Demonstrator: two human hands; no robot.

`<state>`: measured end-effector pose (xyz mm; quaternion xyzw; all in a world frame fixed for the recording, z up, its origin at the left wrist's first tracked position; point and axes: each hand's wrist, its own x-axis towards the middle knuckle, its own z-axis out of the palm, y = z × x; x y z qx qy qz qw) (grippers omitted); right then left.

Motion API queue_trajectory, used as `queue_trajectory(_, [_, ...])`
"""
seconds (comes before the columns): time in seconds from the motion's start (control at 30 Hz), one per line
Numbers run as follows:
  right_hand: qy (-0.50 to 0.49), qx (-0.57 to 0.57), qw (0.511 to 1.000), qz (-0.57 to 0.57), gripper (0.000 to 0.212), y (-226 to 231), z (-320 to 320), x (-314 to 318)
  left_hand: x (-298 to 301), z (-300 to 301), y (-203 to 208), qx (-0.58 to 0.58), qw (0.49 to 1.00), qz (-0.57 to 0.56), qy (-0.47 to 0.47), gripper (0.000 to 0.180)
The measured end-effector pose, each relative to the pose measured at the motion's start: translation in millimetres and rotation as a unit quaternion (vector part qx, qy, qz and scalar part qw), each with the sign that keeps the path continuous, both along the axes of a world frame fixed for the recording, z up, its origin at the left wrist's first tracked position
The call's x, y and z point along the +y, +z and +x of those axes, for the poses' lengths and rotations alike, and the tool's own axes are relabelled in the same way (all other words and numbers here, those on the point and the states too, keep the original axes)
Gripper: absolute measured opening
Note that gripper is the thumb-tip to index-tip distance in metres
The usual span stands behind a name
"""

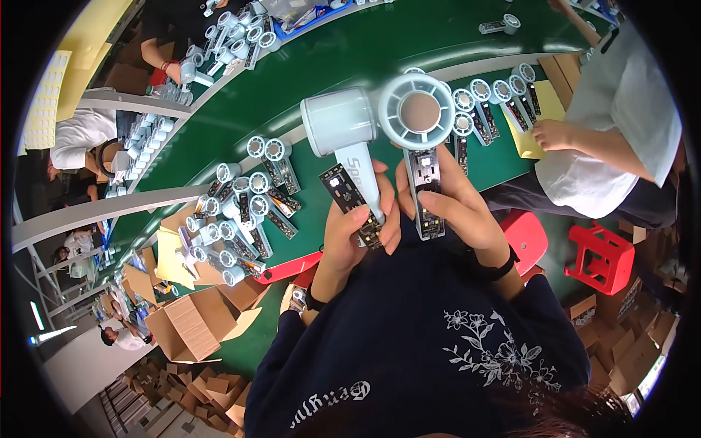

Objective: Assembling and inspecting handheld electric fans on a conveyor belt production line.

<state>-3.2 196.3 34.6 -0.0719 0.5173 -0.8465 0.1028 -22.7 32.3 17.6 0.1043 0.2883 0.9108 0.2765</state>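
A: From where I stand, left to right, person's clock?

B: 9 o'clock: loose cluster of pale blue fan-like units (pixel 258 182) on the green bench (pixel 310 190). 12: left unit (pixel 353 157), up off the bench, barrel side-on.

A: Left grip?

B: Left hand (pixel 343 233) clasps the handle's lower end, thumb on the left board (pixel 349 197). Board sits angled beside the handle; can't tell if it's fixed.

A: Right?

B: 1 o'clock: right unit (pixel 423 157), also raised, grille up. Right hand (pixel 460 208) grips its handle, thumb over the right board (pixel 427 175). 2 o'clock: row of similar units (pixel 480 90).

A: Handling?

B: My guess: light, a bit top-heavy. Shell looks like stiff, smooth plastic, could slip. Bare boards are the fragile bit.

A: Where to hold?

B: Shell edges of the handle, or around the barrel. Thumbs off the components, no squeezing the grille.
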Motion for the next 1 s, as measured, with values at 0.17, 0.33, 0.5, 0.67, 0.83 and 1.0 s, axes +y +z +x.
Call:
queue_trajectory(0.17, [0.006,-0.018,1.0,-0.002,0.054,5,-3,3,3,0,-3,0.009,1.0,0.008,0.014,0.055])
queue_trajectory(0.33, [0.003,-0.006,1.0,0.002,0.05,1,-6,8,8,-2,-6,-0.016,1.0,0.008,0.015,0.054])
queue_trajectory(0.5, [0.002,0.017,1.0,0.014,0.047,-10,-6,13,11,1,-4,-0.025,0.999,-0.028,0.019,0.051])
queue_trajectory(0.67, [-0.017,0.012,0.997,0.069,0.037,-7,-3,23,18,-3,-1,-0.02,0.997,-0.072,0.018,0.049])
queue_trajectory(0.83, [-0.054,0.071,0.989,0.118,0.044,-7,-4,36,30,-14,2,0.009,0.995,-0.095,-0.003,0.049])
queue_trajectory(1.0, [-0.083,0.053,0.988,0.117,0.039,-3,-1,52,47,-21,6,0.033,0.992,-0.123,-0.018,0.049])
